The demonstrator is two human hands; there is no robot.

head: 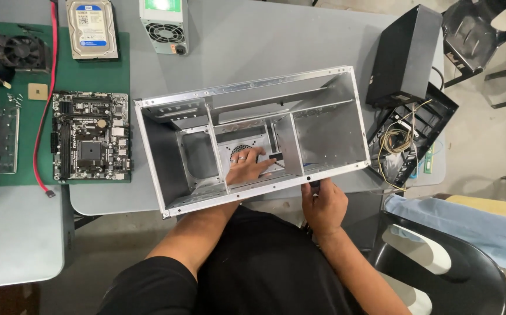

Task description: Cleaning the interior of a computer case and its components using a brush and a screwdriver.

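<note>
A bare metal computer case lies open on the grey table, its open side facing up. My left hand, with a ring on one finger, reaches inside the case and presses a small dark part against the perforated inner wall. My right hand is outside the near edge of the case, closed around a dark tool handle that points at the case's rim. The tool's tip is hidden by the case edge.
A motherboard lies on a green mat to the left, with a hard drive, a cooler fan and a red cable. A power supply stands behind. A black side panel and front bezel with wires lie right. A black chair is near.
</note>
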